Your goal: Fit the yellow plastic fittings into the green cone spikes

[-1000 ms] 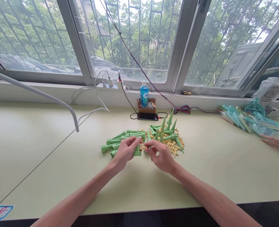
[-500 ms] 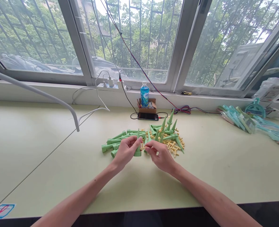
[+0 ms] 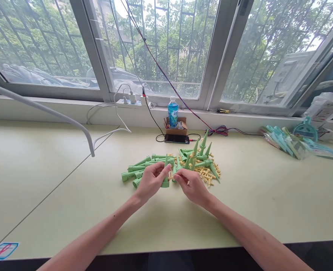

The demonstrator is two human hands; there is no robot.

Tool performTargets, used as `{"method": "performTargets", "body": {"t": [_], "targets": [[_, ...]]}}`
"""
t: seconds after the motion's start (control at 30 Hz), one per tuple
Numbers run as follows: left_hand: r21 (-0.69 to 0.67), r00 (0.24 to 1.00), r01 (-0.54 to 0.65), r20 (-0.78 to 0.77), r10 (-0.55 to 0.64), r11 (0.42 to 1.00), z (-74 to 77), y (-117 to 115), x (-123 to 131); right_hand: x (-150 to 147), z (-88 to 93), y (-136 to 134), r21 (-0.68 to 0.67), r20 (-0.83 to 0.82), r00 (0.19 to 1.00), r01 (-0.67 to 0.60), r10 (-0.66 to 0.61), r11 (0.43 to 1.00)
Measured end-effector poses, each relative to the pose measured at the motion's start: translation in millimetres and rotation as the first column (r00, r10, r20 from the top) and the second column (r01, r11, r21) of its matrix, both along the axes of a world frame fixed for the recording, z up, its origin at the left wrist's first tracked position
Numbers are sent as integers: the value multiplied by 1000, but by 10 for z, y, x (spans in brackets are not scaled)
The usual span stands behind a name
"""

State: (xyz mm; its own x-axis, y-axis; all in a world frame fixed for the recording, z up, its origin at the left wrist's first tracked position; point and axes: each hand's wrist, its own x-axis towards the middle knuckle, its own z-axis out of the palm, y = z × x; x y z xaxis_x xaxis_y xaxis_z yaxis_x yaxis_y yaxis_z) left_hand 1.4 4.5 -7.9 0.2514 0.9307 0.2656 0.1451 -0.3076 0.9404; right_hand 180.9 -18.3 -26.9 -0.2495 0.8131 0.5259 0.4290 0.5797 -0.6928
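My left hand [image 3: 152,180] is closed around a green plastic spike [image 3: 165,182], its point up and its ridged collar at the bottom. Facing it, my right hand [image 3: 191,184] pinches a small yellow plastic valve piece [image 3: 171,177] against the spike's side. Whether the piece sits inside the spike cannot be made out. Behind my left hand lie several green spikes [image 3: 138,168] on their sides. Past my right hand, more spikes [image 3: 203,143] stand or lean among a heap of yellow valve pieces [image 3: 206,177].
A phone [image 3: 177,139] lies behind the heap, before a small cardboard box [image 3: 176,131] with a blue bottle [image 3: 172,113]. Bundled cables [image 3: 219,130] rest to its right. Teal packaged items [image 3: 285,141] lie far right. A white tube [image 3: 70,118] reaches in from the left.
Both hands stay nearly in place, still holding the spike and the yellow piece together. The view has shifted very slightly.
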Motion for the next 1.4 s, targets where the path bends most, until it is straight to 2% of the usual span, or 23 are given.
{"method": "performTargets", "body": {"t": [0.23,0.47,0.7,0.93,1.07,1.23,1.4], "targets": [[-47,1000,-13,16,14,999,-10,30,-14,0,37,-15,-8,-73,996,-60,59,998],[-32,1000,-14,21,15,999,-6,34,-1,-5,19,-11,-1,-73,996,-47,46,999],[27,1000,0,5,0,1000,-3,21,6,-3,11,-4,-28,-41,997,-60,59,998],[39,999,22,-36,-20,999,18,-7,-1,-2,-28,21,-4,17,1000,-22,22,1000],[33,999,31,-31,-30,999,15,-4,6,2,-45,25,-29,12,1000,-21,22,999],[27,1000,-13,6,13,1000,4,12,7,2,-24,12,-107,-20,999,-34,32,994],[21,1000,-15,3,14,1000,15,10,2,-8,-1,-9,-97,-27,997,-77,74,992]]}}
